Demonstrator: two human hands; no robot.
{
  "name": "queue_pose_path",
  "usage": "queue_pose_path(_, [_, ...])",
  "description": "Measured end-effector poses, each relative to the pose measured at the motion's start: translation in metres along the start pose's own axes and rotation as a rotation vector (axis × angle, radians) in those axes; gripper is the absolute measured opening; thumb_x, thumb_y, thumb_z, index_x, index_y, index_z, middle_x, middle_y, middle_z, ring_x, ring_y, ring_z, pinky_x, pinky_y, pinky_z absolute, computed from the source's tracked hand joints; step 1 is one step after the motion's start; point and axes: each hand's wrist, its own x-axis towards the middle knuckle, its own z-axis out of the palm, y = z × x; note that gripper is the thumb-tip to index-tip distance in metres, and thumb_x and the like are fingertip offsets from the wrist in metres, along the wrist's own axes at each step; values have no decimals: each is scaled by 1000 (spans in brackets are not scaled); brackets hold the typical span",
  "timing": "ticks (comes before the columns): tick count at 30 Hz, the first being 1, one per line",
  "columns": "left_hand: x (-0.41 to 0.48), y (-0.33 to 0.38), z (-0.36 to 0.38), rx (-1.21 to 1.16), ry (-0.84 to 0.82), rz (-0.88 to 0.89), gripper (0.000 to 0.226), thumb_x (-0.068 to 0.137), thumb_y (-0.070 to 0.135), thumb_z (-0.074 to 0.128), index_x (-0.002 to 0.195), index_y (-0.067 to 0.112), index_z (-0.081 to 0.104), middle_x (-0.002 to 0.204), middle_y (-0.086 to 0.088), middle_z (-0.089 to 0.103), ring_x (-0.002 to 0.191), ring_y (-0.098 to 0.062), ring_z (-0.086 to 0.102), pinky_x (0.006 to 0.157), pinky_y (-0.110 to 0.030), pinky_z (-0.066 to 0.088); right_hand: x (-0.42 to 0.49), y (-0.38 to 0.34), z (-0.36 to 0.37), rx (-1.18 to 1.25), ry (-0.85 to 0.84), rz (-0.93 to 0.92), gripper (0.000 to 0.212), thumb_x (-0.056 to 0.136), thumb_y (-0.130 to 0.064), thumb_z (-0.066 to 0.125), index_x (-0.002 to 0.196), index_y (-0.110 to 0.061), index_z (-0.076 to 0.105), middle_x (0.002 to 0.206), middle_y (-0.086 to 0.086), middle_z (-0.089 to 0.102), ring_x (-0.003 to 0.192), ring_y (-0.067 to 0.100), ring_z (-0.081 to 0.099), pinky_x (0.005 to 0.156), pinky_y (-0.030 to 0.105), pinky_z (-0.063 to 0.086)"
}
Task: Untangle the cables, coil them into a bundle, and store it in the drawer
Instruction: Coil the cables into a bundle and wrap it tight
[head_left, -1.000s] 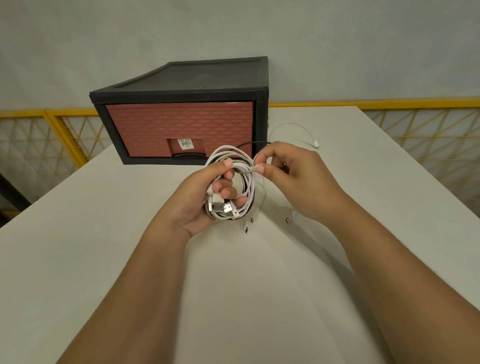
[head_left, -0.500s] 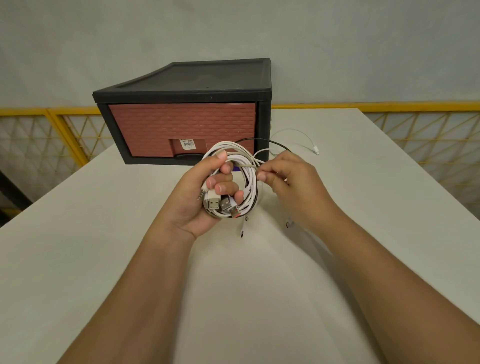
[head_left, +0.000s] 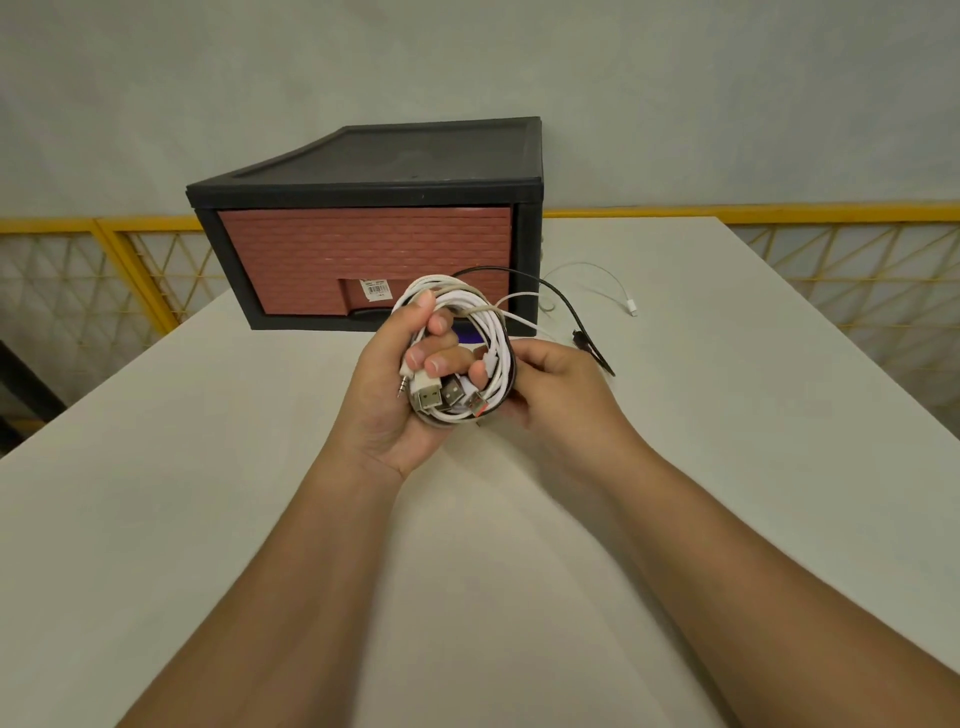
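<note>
Your left hand (head_left: 395, 400) has the bundle (head_left: 470, 325) clamped: fingers (head_left: 441, 359) curled through the loops, thumb on top, all of it held above the table (head_left: 208, 519). Your right hand (head_left: 563, 387) closes on the loops' right edge. Its fingertips sit behind the cables, so I can't judge how firm that pinch is.

Here's the danger. A black cable (head_left: 563, 304) arcs out of the top of the coil and drops just right of your right fingers, unwound. Ease off and I'd expect those springy loops to flop open. The plugs (head_left: 441, 397) poking out below your left fingers could slide free too.

Beyond your right fingers a thin white cable (head_left: 605, 275) lies on the table. Whether it joins the coil I can't tell. If it does, it drags or snags as you move.

The drawer (head_left: 363, 254) is shut, straight beyond your fingers, its handle partly hidden behind the coil, a label (head_left: 376, 289) just above. Both hands are busy, so opening it means trusting one grip alone. The black cabinet (head_left: 363, 184) frames it, and a yellow railing (head_left: 130, 249) runs behind.
</note>
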Motion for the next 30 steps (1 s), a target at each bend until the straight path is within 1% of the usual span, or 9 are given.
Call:
queue_pose_path(3, [3,2,-2,2,17,37,35,94,33,51,63,17,53,38,11,35,38,-3,42,57,-23,54,-2,-4,7,225,13,85,16,87,4,57,99,4,68,84,12,69,73,15,66,75,25,56])
queue_pose_path(6, [6,2,-5,37,50,51,36,98,34,49,66,17,52,40,11,36,42,-3,43,59,-24,55,-2,-7,8,378,28,149,24,94,-5,46,105,5,65,92,15,65,82,19,64,79,30,57])
queue_pose_path(10, [8,0,-6,115,52,30,28,86,36,59,66,18,53,44,10,38,56,-10,43,62,-29,55,-2,-3,8,170,15,110,9,93,-7,57,88,-4,64,89,14,64,83,19,61,91,36,53])
queue_pose_path(14, [8,-1,-8,309,71,35,31,81,32,64,59,16,49,52,4,50,54,-12,55,59,-27,54,-2,1,5,116,87,78,14,89,-2,60,100,5,66,98,24,68,85,21,65,91,41,53])
queue_pose_path(17, [9,-2,-9,441,97,47,35,78,33,65,54,14,47,60,-2,58,59,-14,63,57,-25,54,0,4,2,72,129,69,16,89,-1,61,102,3,68,104,25,68,88,26,66,92,46,52])
queue_pose_path(21, [9,-4,-9,477,110,55,33,76,35,66,57,13,49,63,-3,61,60,-14,65,57,-24,54,2,5,0,63,125,79,17,89,-2,60,103,0,69,103,23,69,91,26,67,95,48,52])
queue_pose_path(24, [10,-3,-11,539,124,53,32,77,37,65,62,13,50,66,-3,62,63,-17,65,58,-27,54,3,3,0,94,113,109,12,90,-3,59,97,2,67,97,22,69,86,25,64,94,48,50])
queue_pose_path(26, [9,-2,-12,577,119,44,33,78,38,64,63,12,50,67,-3,63,64,-20,66,59,-29,55,4,2,0,88,112,123,6,89,-10,61,88,-4,65,90,17,67,81,24,63,92,48,51])
queue_pose_path(30, [8,-5,-10,625,105,53,32,78,37,65,64,12,51,66,-4,63,65,-19,66,62,-31,56,4,3,-3,-45,152,80,14,88,-22,66,84,-9,66,80,9,67,75,20,65,86,47,54])
